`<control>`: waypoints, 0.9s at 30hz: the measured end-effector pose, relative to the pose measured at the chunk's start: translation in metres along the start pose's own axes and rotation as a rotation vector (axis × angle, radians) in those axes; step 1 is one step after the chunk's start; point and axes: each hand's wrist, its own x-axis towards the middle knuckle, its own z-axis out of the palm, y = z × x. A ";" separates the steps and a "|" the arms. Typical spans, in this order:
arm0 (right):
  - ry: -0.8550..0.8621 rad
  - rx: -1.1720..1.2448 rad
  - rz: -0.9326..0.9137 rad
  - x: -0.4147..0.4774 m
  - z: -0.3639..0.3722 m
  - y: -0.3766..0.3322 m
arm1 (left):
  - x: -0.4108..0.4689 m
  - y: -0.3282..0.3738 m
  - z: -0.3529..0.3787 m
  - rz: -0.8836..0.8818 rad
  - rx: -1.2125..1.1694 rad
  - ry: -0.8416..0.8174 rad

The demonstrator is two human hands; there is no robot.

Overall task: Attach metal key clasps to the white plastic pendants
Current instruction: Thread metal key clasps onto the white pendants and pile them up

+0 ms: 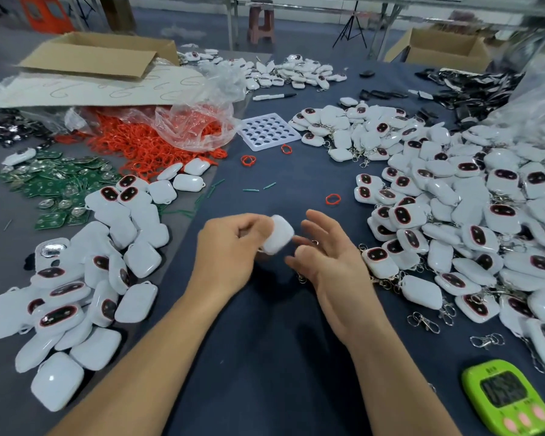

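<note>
My left hand (pixel 230 247) grips a white plastic pendant (pixel 277 236) above the middle of the dark table. My right hand (pixel 328 256) is just to its right, fingers spread and relaxed, thumb close to the pendant. A small metal ring (pixel 316 242) shows by the right fingers, and a bit of chain (pixel 301 276) hangs under that hand; whether the hand holds it is unclear. Loose metal key clasps (pixel 423 320) lie to the right. A pile of pendants (pixel 85 278) sits at the left, and a bigger pile with clasps attached (pixel 453 221) at the right.
A green timer (pixel 505 401) sits at the near right. Behind are a white hole tray (pixel 266 131), red rings in a plastic bag (pixel 170 136), green circuit boards (pixel 54 187), a marker (pixel 274 96), cardboard boxes (pixel 101 55) and black parts (pixel 472 86).
</note>
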 end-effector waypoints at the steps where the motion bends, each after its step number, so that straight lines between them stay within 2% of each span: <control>1: -0.015 -0.179 -0.063 -0.002 0.004 0.001 | -0.006 0.003 0.004 -0.012 -0.047 -0.049; 3: -0.053 -0.412 -0.163 -0.005 0.009 0.005 | -0.014 0.005 0.011 0.033 -0.022 -0.089; 5: 0.000 -0.433 -0.226 -0.006 0.010 0.006 | -0.018 0.006 0.015 0.092 0.016 -0.020; 7: 0.115 -0.335 -0.245 -0.006 0.008 0.004 | -0.022 0.008 0.018 0.131 0.045 0.043; 9: 0.183 -0.132 -0.189 -0.004 0.006 0.001 | -0.025 0.008 0.021 0.146 0.152 0.030; 12: 0.249 0.139 -0.080 -0.001 -0.001 -0.005 | -0.026 0.009 0.023 0.146 0.352 -0.117; 16: 0.234 0.141 -0.036 -0.002 -0.001 -0.007 | -0.023 0.007 0.024 0.203 0.542 -0.305; 20: 0.214 0.023 -0.074 -0.003 0.000 -0.003 | -0.023 0.006 0.025 0.195 0.521 -0.249; 27: 0.201 -0.066 -0.100 0.000 -0.002 0.001 | -0.022 0.004 0.021 0.040 0.302 -0.115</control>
